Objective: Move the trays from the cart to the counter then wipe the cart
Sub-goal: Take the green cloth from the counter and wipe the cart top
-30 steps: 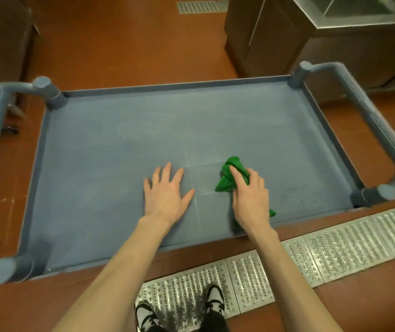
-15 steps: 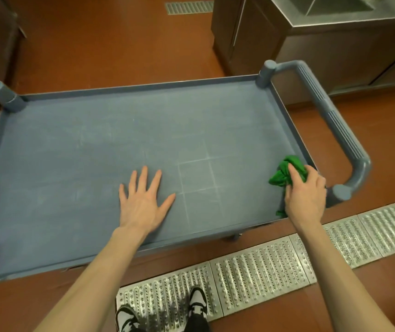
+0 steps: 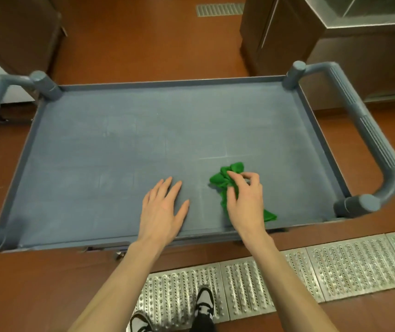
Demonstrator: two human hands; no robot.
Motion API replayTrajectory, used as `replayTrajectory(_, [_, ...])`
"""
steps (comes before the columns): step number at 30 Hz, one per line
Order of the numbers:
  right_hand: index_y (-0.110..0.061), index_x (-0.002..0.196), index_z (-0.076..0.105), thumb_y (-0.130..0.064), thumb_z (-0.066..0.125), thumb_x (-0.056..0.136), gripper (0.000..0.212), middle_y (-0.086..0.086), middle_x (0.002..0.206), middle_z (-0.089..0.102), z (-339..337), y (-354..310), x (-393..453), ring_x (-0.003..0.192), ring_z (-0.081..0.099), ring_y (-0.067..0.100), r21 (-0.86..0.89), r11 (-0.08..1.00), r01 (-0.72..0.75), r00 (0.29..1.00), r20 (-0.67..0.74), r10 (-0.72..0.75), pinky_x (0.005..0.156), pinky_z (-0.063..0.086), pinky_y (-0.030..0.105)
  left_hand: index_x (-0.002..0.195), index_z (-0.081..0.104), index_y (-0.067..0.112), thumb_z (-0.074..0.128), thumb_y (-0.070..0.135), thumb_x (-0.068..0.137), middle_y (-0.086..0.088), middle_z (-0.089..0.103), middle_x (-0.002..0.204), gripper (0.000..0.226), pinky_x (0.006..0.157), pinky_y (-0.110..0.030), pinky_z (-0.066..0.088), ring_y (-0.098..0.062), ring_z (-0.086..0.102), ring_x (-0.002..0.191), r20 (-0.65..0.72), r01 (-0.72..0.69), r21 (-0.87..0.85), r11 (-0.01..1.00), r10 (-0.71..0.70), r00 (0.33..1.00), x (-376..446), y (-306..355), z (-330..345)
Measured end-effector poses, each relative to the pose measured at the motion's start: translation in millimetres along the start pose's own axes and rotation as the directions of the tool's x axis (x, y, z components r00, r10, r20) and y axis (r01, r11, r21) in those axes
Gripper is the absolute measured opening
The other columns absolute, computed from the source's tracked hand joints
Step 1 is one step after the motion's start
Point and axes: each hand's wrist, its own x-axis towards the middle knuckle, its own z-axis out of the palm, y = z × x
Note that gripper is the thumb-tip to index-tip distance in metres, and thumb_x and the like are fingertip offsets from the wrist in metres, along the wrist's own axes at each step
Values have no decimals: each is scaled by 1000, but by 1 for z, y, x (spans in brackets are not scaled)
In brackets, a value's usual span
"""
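Wiping is the step in hand: no trays are showing on the cart [image 3: 119, 144], so the tray-moving half looks done, and the counter they would have gone to is only partly in view at the far right corner, too cropped to check.

The right hand [image 3: 245, 202] is pressing down on a bunched green cloth [image 3: 225, 180], its fingers [image 3: 233, 174] curling over the cloth and pinching it against the cart's top. The left hand [image 3: 164, 208] is lying flat on the cart just to the left of the cloth, fingers straight and spread, apparently bracing.

The cloth is sitting on the cart's near half, right of its middle, well short of the ribbed handle [image 3: 368, 130] at the right end. It is lying crumpled in a strip, its long axis running from the cart's near right toward the far left, with the bulkier bunch pointing toward the far rim and a thin tail trailing out toward the near rim.

The cart's own long axis is running left to right across the view.

Next, I judge, the cloth needs sweeping across the left and far stretches of the cart, keeping firm downward pressure.
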Motion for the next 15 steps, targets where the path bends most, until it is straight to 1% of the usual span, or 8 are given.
replayTrajectory(2, [-18,133,66,-13,64,96,38,9,128,51,23,-27,-4,116,54,29,99,995,1,998,66,-8,104,40,33,146,59,18,36,58,96,-8,54,155,68,114,-48,42,-33,50,143,-2,-14,16,1000,14,1000,-2,-15,-8])
replayTrajectory(4, [-18,133,67,-16,68,94,39,6,128,50,44,-54,-9,120,53,24,171,985,6,991,133,-30,105,35,22,144,61,16,36,56,96,-9,57,152,67,110,-48,45,-33,53,139,-12,-20,39,999,21,1000,-4,-32,-16])
replayTrajectory(5, [-19,134,66,-19,69,94,40,5,129,49,55,-67,-13,121,53,22,194,981,15,985,166,-48,105,34,20,144,61,15,36,55,96,-9,57,151,67,109,-48,46,-33,54,138,-14,-10,43,999,11,1000,-6,-42,-20])
replayTrajectory(7, [-20,136,65,-24,69,94,42,2,130,47,76,-92,-22,122,52,18,222,974,37,970,227,-88,107,35,21,145,59,14,37,53,97,-10,56,152,66,110,-48,45,-33,53,139,-20,21,40,999,-20,1000,-11,-65,-29])
replayTrajectory(9, [-21,137,64,-26,68,95,42,0,131,46,98,-120,-34,124,51,17,248,967,57,953,275,-127,109,37,23,149,55,14,42,48,98,-11,53,156,63,113,-48,42,-33,49,143,-22,55,32,998,-55,998,-18,-93,-39])
replayTrajectory(11, [-20,137,64,-24,68,95,42,0,131,46,116,-143,-44,126,51,15,291,955,61,941,302,-152,109,36,19,153,49,14,44,40,98,-11,50,158,62,117,-48,39,-33,47,146,-41,84,23,996,-83,996,-25,-118,-50])
replayTrajectory(13, [-18,137,64,-22,68,95,43,-1,131,46,135,-168,-56,128,50,12,343,937,64,926,330,-184,109,36,15,156,44,13,40,31,99,-11,50,158,60,119,-48,38,-32,47,146,-82,125,-7,992,-125,989,-31,-141,-64])
replayTrajectory(15, [-17,139,63,-18,66,96,43,-2,132,46,156,-194,-70,127,50,9,394,916,75,900,369,-233,109,43,25,159,40,13,38,21,103,-11,50,157,56,119,-47,39,-30,47,145,-124,159,-43,986,-163,979,-37,-165,-81])
